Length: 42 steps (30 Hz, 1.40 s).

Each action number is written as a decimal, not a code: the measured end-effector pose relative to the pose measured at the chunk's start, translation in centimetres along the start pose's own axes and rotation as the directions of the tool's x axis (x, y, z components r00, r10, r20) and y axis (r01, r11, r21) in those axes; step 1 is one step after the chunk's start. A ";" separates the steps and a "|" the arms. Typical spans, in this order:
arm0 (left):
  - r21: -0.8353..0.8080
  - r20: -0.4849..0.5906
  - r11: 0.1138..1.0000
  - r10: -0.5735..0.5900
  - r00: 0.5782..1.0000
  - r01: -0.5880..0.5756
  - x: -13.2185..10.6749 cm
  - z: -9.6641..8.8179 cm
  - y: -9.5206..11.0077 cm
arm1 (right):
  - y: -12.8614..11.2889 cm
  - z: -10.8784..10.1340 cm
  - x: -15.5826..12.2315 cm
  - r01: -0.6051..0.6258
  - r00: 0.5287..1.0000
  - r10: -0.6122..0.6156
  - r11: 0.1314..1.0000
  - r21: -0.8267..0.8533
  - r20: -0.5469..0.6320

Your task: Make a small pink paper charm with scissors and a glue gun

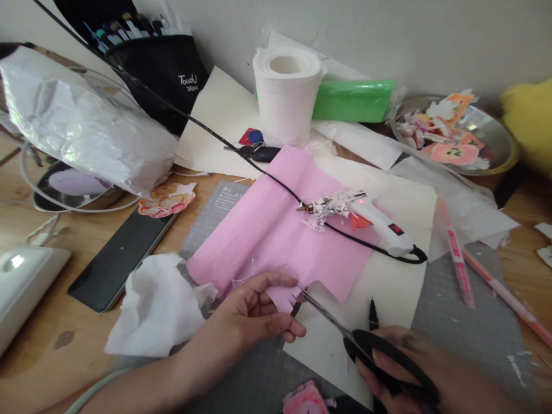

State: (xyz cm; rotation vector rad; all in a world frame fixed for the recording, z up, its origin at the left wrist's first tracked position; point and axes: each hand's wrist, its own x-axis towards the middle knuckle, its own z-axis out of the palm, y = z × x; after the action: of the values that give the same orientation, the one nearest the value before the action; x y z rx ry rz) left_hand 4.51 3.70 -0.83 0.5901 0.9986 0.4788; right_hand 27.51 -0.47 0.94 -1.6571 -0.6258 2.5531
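Observation:
Between the fingers of my left hand is a small piece of pink paper with short slits along its right edge. My right hand has its fingers in the black handles of a pair of scissors, whose blade tips point at the slit edge. Behind both hands lies a partly unrolled pink crepe paper roll. A white glue gun rests on it, its nozzle end covered in paper scraps. Close to my right hand is a black pen.
A toilet paper roll stands at the back, near a metal bowl of paper cutouts. On the left are a phone, crumpled tissue and a silvery bag. A black cable crosses the crepe paper. Pink markers lie right.

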 end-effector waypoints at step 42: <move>0.038 0.013 0.999 0.030 0.999 -0.031 -0.1 0.2 -0.2 | -0.3 -0.1 0.4 0.008 0.999 -0.006 0.997 -0.082 0.031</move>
State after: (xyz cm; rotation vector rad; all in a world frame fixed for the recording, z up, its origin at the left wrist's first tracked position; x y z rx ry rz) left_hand 4.71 3.41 -0.85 0.6429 0.9897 0.4829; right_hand 27.37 -0.03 0.67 -1.6385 -0.7477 2.5866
